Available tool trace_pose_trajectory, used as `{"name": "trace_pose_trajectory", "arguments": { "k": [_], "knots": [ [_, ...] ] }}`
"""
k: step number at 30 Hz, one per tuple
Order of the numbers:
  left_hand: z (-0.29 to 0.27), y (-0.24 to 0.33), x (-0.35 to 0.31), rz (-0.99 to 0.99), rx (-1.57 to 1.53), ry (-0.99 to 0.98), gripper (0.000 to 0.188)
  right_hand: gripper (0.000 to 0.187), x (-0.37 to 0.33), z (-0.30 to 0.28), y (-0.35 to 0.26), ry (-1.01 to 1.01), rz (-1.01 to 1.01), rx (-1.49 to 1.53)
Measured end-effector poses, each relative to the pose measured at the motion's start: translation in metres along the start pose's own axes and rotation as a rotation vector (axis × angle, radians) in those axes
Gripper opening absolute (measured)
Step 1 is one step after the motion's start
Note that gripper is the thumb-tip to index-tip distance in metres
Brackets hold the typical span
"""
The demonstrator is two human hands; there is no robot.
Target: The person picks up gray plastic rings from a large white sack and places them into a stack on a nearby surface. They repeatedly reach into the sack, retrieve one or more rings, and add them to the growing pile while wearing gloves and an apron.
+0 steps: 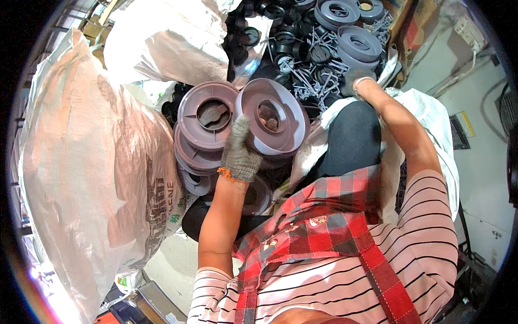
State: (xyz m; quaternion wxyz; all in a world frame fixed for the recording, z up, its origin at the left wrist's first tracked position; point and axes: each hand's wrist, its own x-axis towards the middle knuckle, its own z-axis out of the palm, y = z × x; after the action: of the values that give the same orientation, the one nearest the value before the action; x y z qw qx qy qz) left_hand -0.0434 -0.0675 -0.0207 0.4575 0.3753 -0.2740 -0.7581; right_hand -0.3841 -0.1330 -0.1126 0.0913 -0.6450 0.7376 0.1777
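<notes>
My left hand, in a grey knitted glove with an orange cuff, grips the near left rim of a round grey plastic part. This part is bowl-like, tilted, with a round hole in its middle. Just left of it, a similar flanged part rests on top of a stack of grey round parts. My right hand, also gloved, reaches out to the far right, beside the thin grey plastic sticks and below another stack of grey round parts. Its fingers are mostly hidden.
A large filled woven sack stands at the left, with another white sack behind it. Black round plastic parts lie heaped at the far middle. White sacking hangs by my right arm. A wall socket is at the far right.
</notes>
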Motion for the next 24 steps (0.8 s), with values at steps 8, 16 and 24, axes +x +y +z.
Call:
{"name": "trace_pose_trajectory", "arguments": {
  "k": [8,16,24],
  "knots": [
    [0.016,-0.006,0.004,0.051,0.062,0.057,0.043,0.04,-0.035,-0.046,-0.038,0.567,-0.029,0.188],
    [0.025,-0.013,-0.021,0.052,0.027,0.031,0.046,0.047,-0.121,-0.065,-0.101,0.69,-0.838,0.945],
    [0.008,-0.009,-0.042,0.097,0.352,-0.056,0.05,0.077,-0.15,-0.089,-0.116,0.479,-0.685,0.712]
  ]
}}
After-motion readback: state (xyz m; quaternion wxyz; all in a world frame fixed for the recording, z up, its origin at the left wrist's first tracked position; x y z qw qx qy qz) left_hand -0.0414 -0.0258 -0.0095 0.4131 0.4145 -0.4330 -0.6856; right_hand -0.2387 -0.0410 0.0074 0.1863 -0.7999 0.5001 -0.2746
